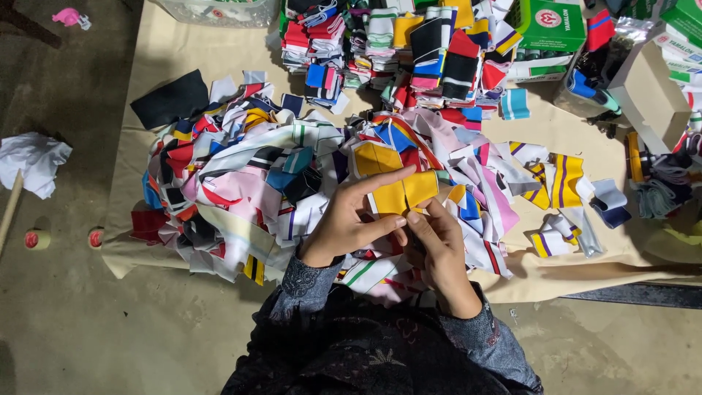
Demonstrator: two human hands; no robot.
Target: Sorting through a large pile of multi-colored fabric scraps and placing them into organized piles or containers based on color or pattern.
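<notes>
Person seated on the floor at the near edge of a beige cloth spread over it. Both hands meet over a small yellow fabric piece with a thin white seam down its middle. Left hand has its fingers stretched along the piece's upper edge and its thumb under the lower edge, so it pinches the piece. Right hand grips the same piece from below, fingertips closed on its bottom edge near the seam. The piece is lifted just above a loose heap of fabric scraps, many-coloured: pink, white, blue, red, yellow, black. The heap covers the middle and left of the cloth. Beyond it, at the far edge, stand bundled stacks of folded pieces, sorted in rows. A few striped yellow-and-purple pieces lie apart to the right. Green cartons and a tan cardboard box sit at the far right. On the bare floor to the left: a crumpled white cloth and two small tape rolls, side by side.
</notes>
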